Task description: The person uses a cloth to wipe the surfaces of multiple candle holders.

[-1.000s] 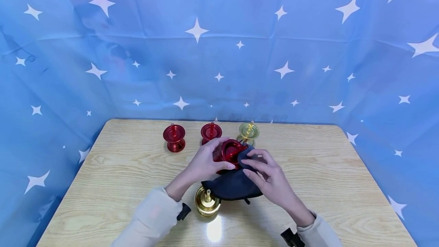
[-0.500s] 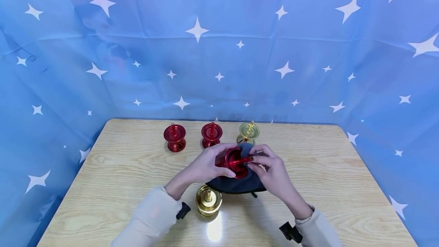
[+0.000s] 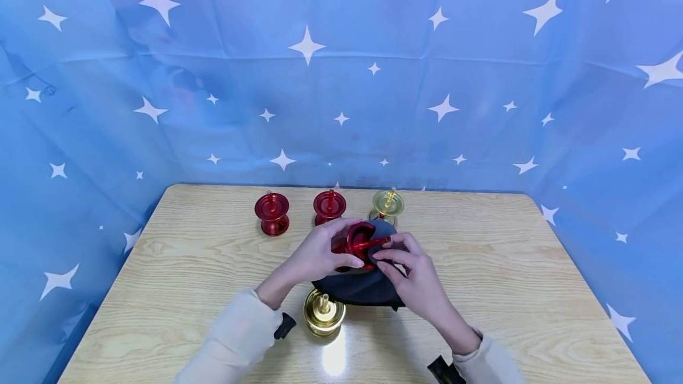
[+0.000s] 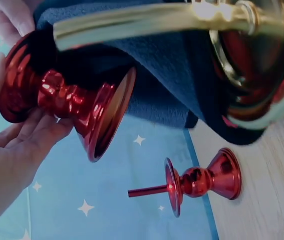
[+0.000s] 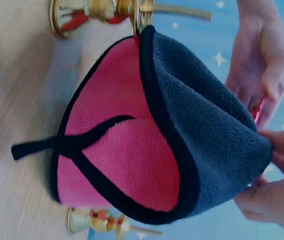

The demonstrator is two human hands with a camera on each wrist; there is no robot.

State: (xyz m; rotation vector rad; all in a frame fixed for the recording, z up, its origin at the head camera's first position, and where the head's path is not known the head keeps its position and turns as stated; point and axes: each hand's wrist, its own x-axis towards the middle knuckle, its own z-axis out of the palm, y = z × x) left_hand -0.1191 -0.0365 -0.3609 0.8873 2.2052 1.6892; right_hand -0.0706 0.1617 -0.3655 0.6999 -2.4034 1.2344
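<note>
Red candle holder | shifted slightly | left hand still gripping

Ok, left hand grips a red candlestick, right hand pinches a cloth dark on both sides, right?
Not dark on both: the cloth is pink on one side, per the right wrist view. Left hand gripping red candlestick, right hand pinching: correct.

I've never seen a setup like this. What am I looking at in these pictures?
There's no robot here, just a person's two bare hands. The wide picture comes from a camera on the head; the close-ups come from one on each wrist. On the wooden table are a leftmost red stand, a second red stand, a far gold stand and a near gold stand. The left hand holds a third red stand, tilted; the right hand pinches a dark blue cloth, pink on its other side.
</note>
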